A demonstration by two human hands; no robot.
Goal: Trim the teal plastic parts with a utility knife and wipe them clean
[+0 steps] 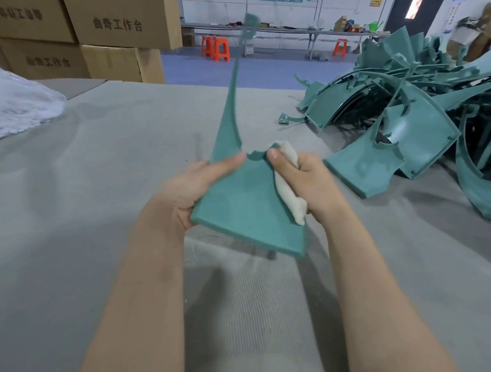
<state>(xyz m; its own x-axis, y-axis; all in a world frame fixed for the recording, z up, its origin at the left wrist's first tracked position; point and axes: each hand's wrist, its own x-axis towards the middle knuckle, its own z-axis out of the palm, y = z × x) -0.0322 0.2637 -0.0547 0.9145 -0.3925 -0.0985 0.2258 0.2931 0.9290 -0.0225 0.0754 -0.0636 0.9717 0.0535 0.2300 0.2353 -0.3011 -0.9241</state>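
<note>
I hold a teal plastic part above the grey table, its broad flat end near me and a long thin curved arm rising away from me. My left hand grips the part's left edge, thumb lying along the top. My right hand holds a rolled white cloth against the part's right edge, thumb pressed on the teal surface. No utility knife is visible.
A pile of teal plastic parts fills the right side of the grey felt-covered table. A white plastic bag lies at far left. Cardboard boxes stack behind the table. Orange stools and benches stand beyond.
</note>
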